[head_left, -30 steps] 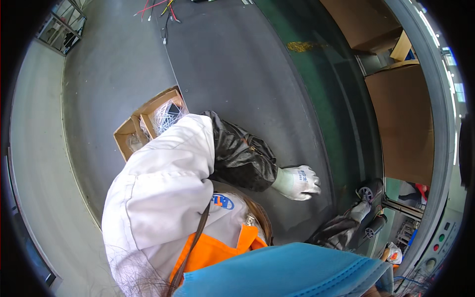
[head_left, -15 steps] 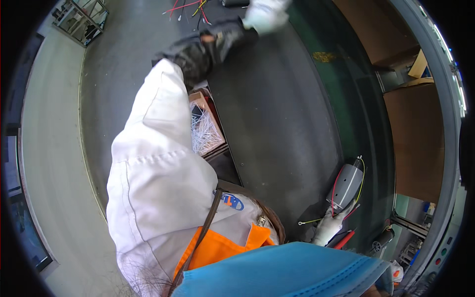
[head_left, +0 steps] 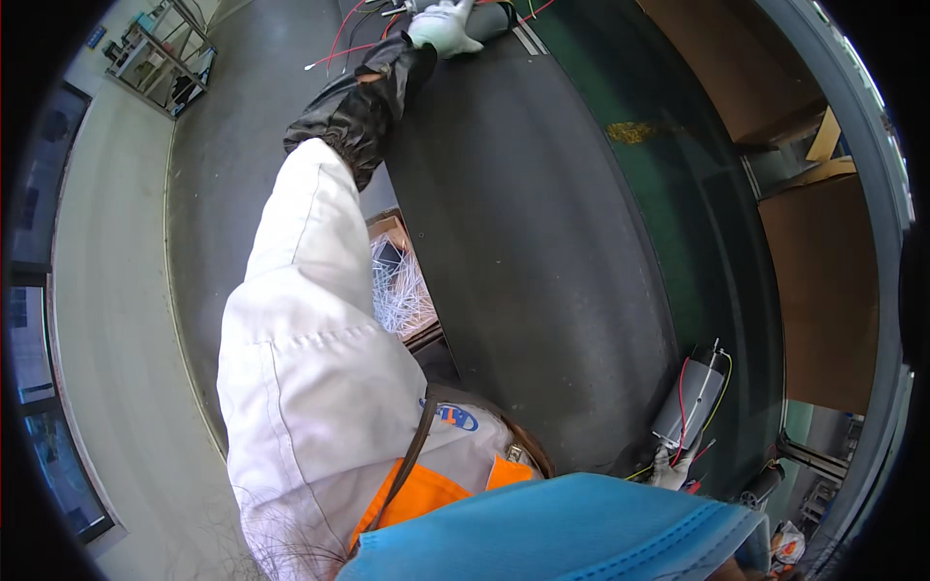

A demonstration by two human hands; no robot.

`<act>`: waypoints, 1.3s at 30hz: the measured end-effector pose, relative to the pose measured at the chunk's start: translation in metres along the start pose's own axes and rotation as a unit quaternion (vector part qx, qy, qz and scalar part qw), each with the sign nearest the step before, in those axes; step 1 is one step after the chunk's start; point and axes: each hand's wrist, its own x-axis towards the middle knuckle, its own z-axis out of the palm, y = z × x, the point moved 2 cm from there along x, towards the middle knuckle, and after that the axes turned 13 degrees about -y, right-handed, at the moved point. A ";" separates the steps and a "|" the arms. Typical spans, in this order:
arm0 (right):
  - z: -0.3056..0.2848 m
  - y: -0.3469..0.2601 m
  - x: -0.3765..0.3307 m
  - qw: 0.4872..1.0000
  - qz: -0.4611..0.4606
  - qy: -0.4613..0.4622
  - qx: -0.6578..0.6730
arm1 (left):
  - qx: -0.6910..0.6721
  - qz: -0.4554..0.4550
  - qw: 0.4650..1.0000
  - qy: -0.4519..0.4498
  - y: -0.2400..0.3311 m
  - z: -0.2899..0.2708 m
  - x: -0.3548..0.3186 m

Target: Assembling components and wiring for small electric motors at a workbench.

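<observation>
My left hand (head_left: 444, 29), in a white glove below a black sleeve cover, reaches to the far end of the grey work surface. It is at a dark grey cylindrical motor (head_left: 492, 21), thumb spread from the fingers; whether it grips the motor is not plain. At the lower right, my right hand (head_left: 670, 471), also gloved in white, is closed at the near end of a second grey cylindrical motor (head_left: 690, 402). Red and yellow-green wires run along that motor's body, and a thin shaft sticks out of its far end. The right fingers are partly hidden by wires.
Between my left arm and the dark work surface (head_left: 533, 252) sits a cardboard box (head_left: 426, 312) of thin white strips. A green belt (head_left: 668, 223) runs along the right, with brown cardboard (head_left: 819, 290) beyond. Another motor (head_left: 762, 482) lies lower right. A metal rack (head_left: 160, 63) stands far left.
My left hand has come from a blurred reach to rest at the far motor, which now shows more. The near motor and right hand sit lower in view, as the view itself has shifted.
</observation>
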 end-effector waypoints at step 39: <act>0.027 -0.029 -0.008 0.993 -0.018 0.091 -0.068 | 0.002 0.251 0.953 0.170 0.131 0.036 0.118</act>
